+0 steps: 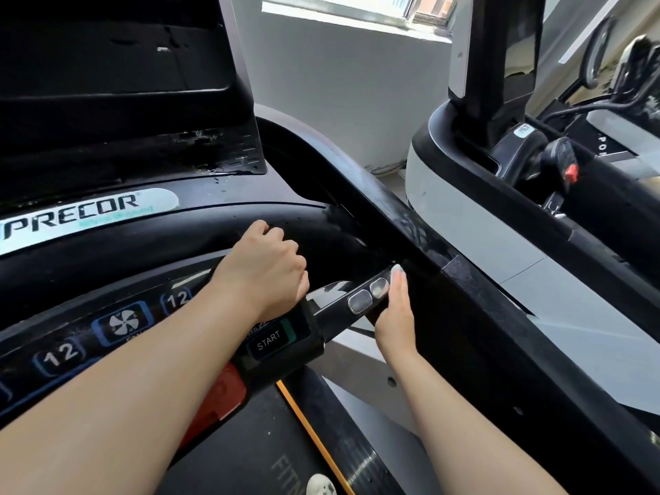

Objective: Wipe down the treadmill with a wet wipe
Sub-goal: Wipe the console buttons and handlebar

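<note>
Two hands [266, 269] [394, 312] — one treadmill [410, 223], two sensors [369, 294].

To the right stands a second exercise machine [475, 223] with a pale grey shell and black trim, and a black upright column [500, 62] rises from its far end. A red clip [571, 173] sits on a black part near its console, and further right, at the edge of view, more gym equipment [618, 62] shows dark curved handles. Far off, between the machines, a white wall [343, 101] runs beneath a bright window [343, 3].
</note>
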`<action>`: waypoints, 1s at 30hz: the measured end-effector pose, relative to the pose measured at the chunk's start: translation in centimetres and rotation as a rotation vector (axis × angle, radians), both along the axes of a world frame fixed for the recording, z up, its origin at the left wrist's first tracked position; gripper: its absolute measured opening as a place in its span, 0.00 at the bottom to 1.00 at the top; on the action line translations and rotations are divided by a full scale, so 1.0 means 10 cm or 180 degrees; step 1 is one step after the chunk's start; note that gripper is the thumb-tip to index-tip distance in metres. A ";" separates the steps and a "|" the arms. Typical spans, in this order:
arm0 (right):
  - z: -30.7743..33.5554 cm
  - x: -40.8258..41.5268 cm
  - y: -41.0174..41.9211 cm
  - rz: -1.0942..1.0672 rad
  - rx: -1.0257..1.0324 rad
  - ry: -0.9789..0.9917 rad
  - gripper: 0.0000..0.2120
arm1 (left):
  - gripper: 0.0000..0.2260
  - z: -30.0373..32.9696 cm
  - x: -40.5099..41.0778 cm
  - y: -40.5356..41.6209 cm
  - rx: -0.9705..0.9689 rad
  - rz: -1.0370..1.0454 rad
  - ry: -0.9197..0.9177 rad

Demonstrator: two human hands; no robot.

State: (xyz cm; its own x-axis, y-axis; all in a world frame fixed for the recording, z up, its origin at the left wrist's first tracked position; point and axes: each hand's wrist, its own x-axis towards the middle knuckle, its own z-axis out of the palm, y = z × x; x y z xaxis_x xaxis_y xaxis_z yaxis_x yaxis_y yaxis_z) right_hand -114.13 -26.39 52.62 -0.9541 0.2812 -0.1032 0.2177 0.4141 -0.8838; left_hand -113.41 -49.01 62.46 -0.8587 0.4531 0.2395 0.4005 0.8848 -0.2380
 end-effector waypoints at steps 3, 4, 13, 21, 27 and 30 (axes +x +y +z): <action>0.03 0.11 -0.09 -0.0101 0.0020 0.0159 0.30 | 0.19 -0.04 0.00 0.01 0.0008 -0.0031 -0.0138; 0.05 0.18 -0.14 -0.0066 0.0047 0.0265 0.25 | 0.19 -0.02 0.01 0.01 -0.0006 -0.0013 -0.0139; 0.27 0.04 -0.07 0.1310 0.1597 0.0411 0.20 | 0.19 0.03 0.02 0.02 -0.0067 0.0107 -0.0519; 0.50 -0.59 0.10 0.1301 0.2193 -0.0291 0.10 | 0.15 0.18 -0.08 0.09 0.0450 0.0503 -0.1148; 0.65 -1.06 0.07 0.1005 0.1788 0.1437 0.12 | 0.17 0.22 -0.55 0.02 0.0772 0.0653 -0.1030; 0.54 -1.25 -0.08 0.1148 0.1511 0.1410 0.16 | 0.22 0.25 -0.76 -0.12 0.0323 0.0624 -0.1090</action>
